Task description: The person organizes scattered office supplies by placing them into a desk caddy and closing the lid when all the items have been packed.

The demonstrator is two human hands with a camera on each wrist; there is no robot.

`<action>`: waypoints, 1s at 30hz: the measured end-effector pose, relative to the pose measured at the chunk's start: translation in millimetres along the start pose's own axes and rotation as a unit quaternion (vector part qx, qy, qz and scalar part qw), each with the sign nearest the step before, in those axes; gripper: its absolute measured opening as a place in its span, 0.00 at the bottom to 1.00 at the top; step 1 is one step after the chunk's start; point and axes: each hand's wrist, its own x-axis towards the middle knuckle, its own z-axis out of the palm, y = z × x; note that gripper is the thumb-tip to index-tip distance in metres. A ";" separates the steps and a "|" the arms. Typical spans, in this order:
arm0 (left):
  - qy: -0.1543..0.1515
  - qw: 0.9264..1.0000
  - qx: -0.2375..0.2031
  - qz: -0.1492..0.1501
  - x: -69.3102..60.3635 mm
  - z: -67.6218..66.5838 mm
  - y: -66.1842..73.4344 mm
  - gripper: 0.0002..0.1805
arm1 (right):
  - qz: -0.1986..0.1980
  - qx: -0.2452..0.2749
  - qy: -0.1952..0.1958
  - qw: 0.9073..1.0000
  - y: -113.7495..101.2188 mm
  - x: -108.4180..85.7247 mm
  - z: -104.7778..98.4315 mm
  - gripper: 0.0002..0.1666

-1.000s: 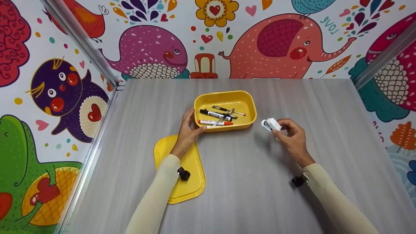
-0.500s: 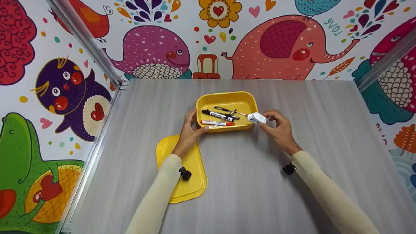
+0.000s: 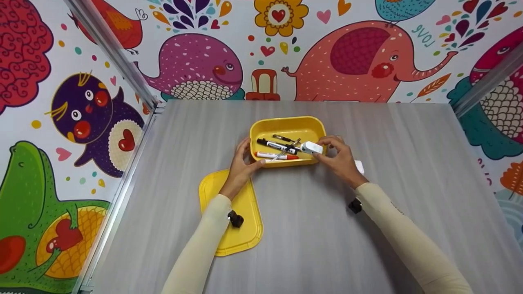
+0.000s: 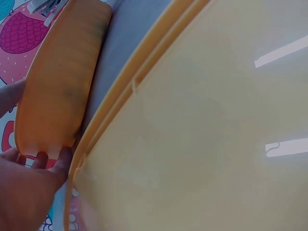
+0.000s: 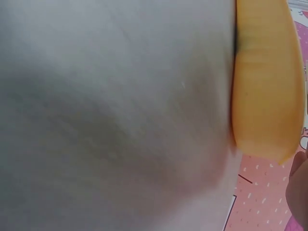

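Note:
A yellow box (image 3: 288, 163) stands uncovered on the grey table, holding a black marker (image 3: 278, 145), a red-capped white marker (image 3: 276, 156) and pens (image 3: 282, 138). My left hand (image 3: 241, 169) grips its left end, thumb at the front rim and fingers along the end wall. In the left wrist view, those fingers (image 4: 43, 161) touch the end of the box. Over the box's right end, my right hand (image 3: 339, 159) pinches a small white stapler (image 3: 312, 147) between thumb and fingers. In the right wrist view the hand (image 5: 299, 187) shows only at the right edge.
The yellow lid (image 3: 241, 212) lies on the table (image 3: 306, 228) under my left forearm. A white object (image 3: 359, 167), partly hidden by my right hand, lies right of the box. Walls with cartoon animals (image 3: 196, 65) border the table at the back and sides.
My right hand has moved left with the stapler, from beside the box to over its right end. The white object behind that hand has come into view. My left hand keeps its hold.

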 end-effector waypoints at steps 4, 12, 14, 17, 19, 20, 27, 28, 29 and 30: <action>0.001 1.000 0.000 0.002 0.5 -0.4 0.1 0.52 | 0.009 -0.017 -0.003 1.000 16.8 6.4 2.3 0.17; 0.003 1.000 -0.003 -0.001 0.9 0.9 0.3 0.51 | 0.027 -0.023 -0.006 0.999 30.0 20.2 6.3 0.16; 0.002 1.000 -0.006 0.002 0.7 1.3 0.2 0.51 | 0.024 -0.032 -0.004 0.999 31.4 24.2 8.5 0.16; -0.001 1.000 -0.008 0.003 0.4 2.1 0.0 0.51 | 0.024 -0.057 0.003 0.998 33.1 29.0 11.3 0.16; -0.001 1.000 -0.006 0.003 0.0 2.5 0.0 0.51 | 0.025 -0.077 0.010 0.997 34.8 32.1 13.1 0.15; 0.000 1.000 -0.005 0.002 -0.2 2.6 0.2 0.51 | 0.024 -0.089 0.014 0.996 35.4 33.5 13.9 0.15; 0.001 1.000 -0.005 -0.001 0.5 1.2 -1.4 0.51 | 0.017 -0.129 0.038 0.991 36.0 41.7 15.3 0.15; 0.000 1.000 -0.005 -0.001 0.4 0.9 -1.6 0.51 | 0.024 -0.125 0.039 0.991 35.6 42.6 15.0 0.15; 0.000 1.000 -0.004 -0.002 0.4 0.7 -1.6 0.52 | 0.032 -0.122 0.038 0.991 35.1 43.3 14.7 0.15; 0.000 1.000 -0.003 -0.003 0.4 0.5 -1.6 0.52 | 0.042 -0.118 0.034 0.992 34.9 44.1 14.4 0.15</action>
